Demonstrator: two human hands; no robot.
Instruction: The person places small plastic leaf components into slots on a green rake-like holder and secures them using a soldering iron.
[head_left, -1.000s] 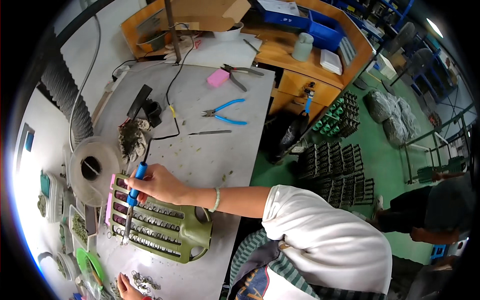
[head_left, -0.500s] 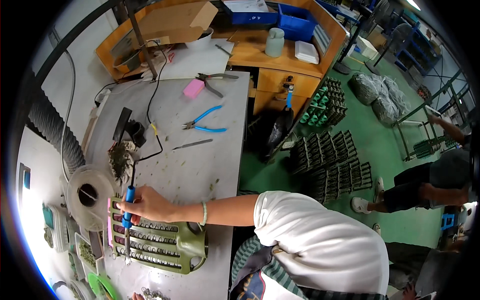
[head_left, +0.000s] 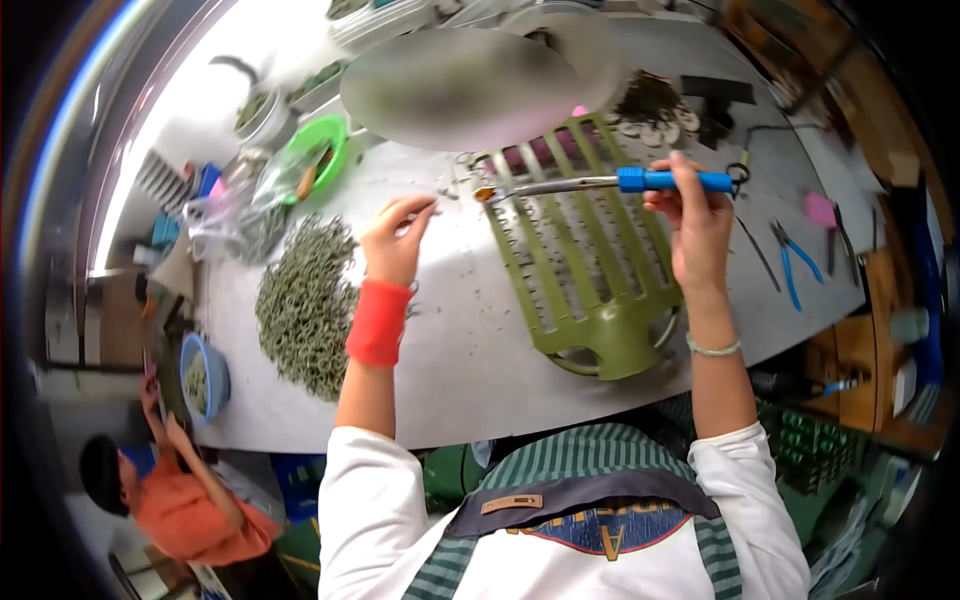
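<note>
My right hand (head_left: pixel 700 235) grips the blue handle of a soldering iron (head_left: pixel 575 186). Its metal shaft points left across a green slatted rack (head_left: pixel 612 335), and the tip is at the rack's far left corner. Rows of small rings show along the slats. My left hand (head_left: pixel 392 245), below a red wristband (head_left: pixel 379 322), is pinched left of the iron's tip; whatever is between its fingertips is too small to make out. Beside that wrist lies a heap of small grey-green rings (head_left: pixel 305 310).
A green basin (head_left: pixel 335 150) and plastic bags (head_left: pixel 240 225) stand at the far left. Blue-handled cutters (head_left: pixel 795 265), tweezers (head_left: pixel 758 255) and a pink block (head_left: pixel 820 210) lie to the right. A person in orange (head_left: pixel 195 505) is at lower left, near a blue basin (head_left: pixel 205 375).
The view has swung left, bringing the ring heap and my whole left hand into sight. My right hand still holds the soldering iron over the rack.
</note>
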